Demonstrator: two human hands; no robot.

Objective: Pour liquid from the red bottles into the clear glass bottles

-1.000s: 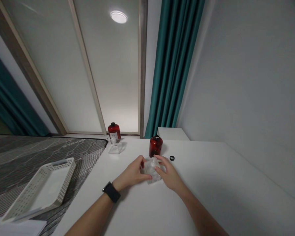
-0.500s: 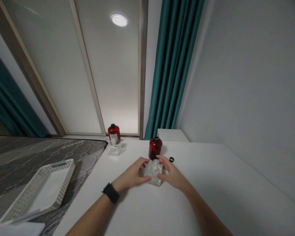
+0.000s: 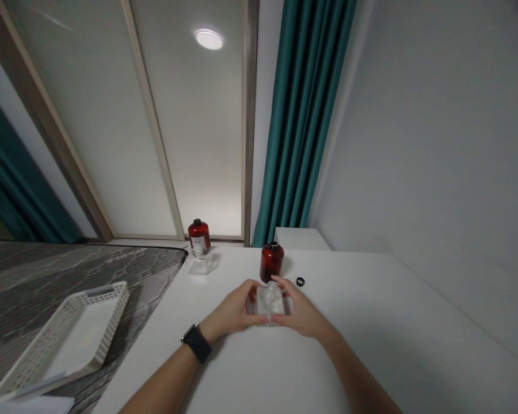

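The container (image 3: 269, 300) is colourless, the bottle (image 3: 271, 263) dark red, the ring (image 3: 300, 284) black, table (image 3: 354, 322) white.

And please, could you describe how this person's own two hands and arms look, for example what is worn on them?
The left hand and right hand wear no gloves, and no sleeves show on the forearms. The left wrist has a wide black band, apparently a watch, with a shiny edge. No band shows on the right wrist.

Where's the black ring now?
In the head view, the black ring lies on the table, right of the nearer red bottle, beyond the right hand.
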